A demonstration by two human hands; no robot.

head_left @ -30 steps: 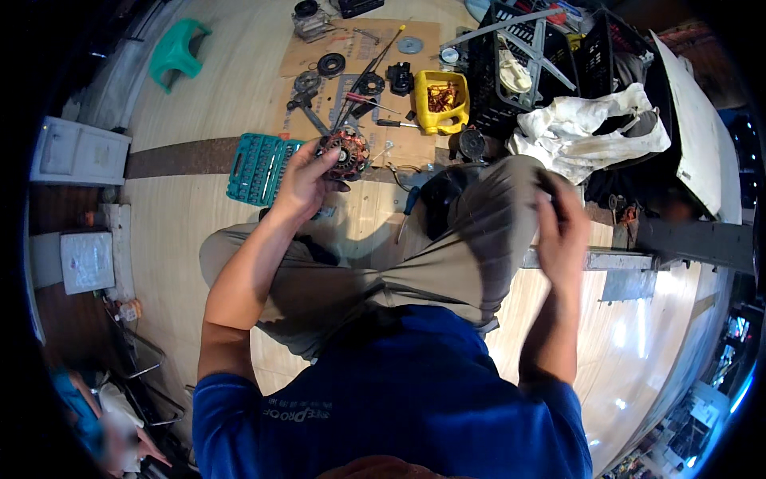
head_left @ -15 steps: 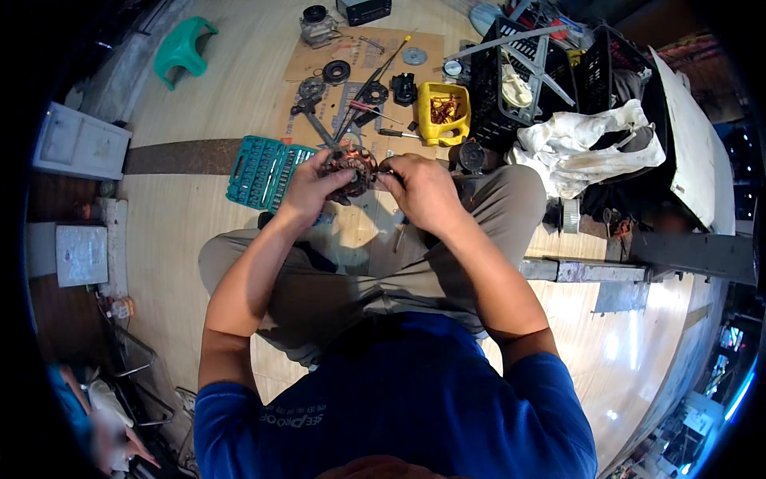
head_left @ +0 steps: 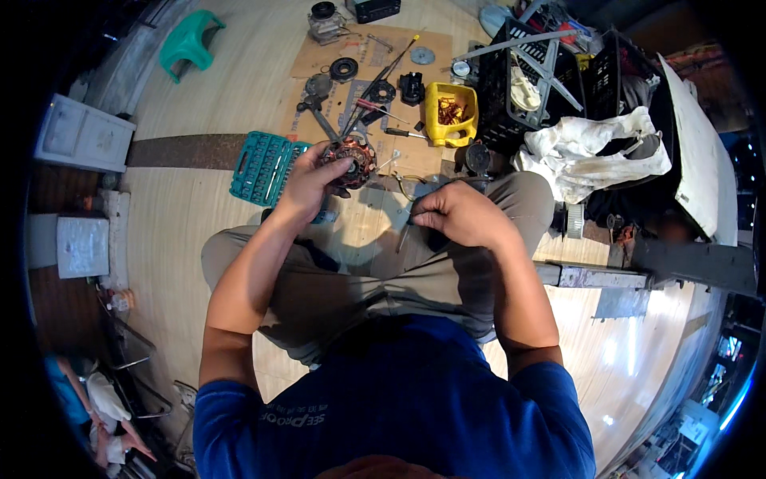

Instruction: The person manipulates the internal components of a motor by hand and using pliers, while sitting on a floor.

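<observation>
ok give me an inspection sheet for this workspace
surface: cardboard on a pale floor
work things: round part with coppery windings, in the left hand
clutter: screwdriver and black ring on the cardboard; yellow jug holding coppery bits; green socket case
hands: left grips the round part; right hand curled, contents unclear
cables: thin wire-like loop near the right hand
surroundings: green stool, black crate, white cloth, person at lower left

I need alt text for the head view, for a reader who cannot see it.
A person's left hand holds a round part with copper-coloured windings; the right hand is apart from it, near the right knee. Beyond, screwdrivers and dark parts lie on cardboard near a yellow container; an open teal case sits at left.
</observation>
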